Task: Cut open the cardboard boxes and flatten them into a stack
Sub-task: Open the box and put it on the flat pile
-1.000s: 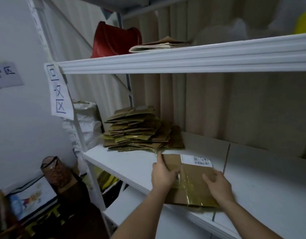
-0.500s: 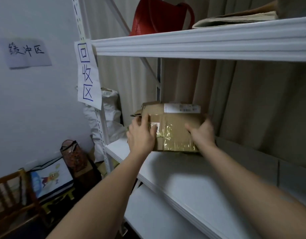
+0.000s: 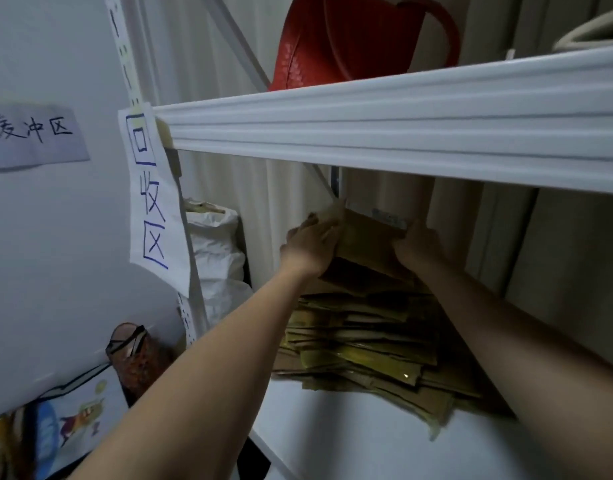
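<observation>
flattened box (image 3: 367, 237): brown, taped | left hand (image 3: 310, 249), right hand (image 3: 416, 245): both gripping its ends | above stack (image 3: 364, 348)

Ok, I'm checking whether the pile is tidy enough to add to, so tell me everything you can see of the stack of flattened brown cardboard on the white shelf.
The stack of flattened brown cardboard is a thick, ragged pile of many thin sheets, edges fanned out unevenly, with glossy yellowish tape strips catching light. It rests on the white lower shelf against the beige curtain. On top, a flattened brown piece with a white label is gripped by the left hand and right hand.
</observation>
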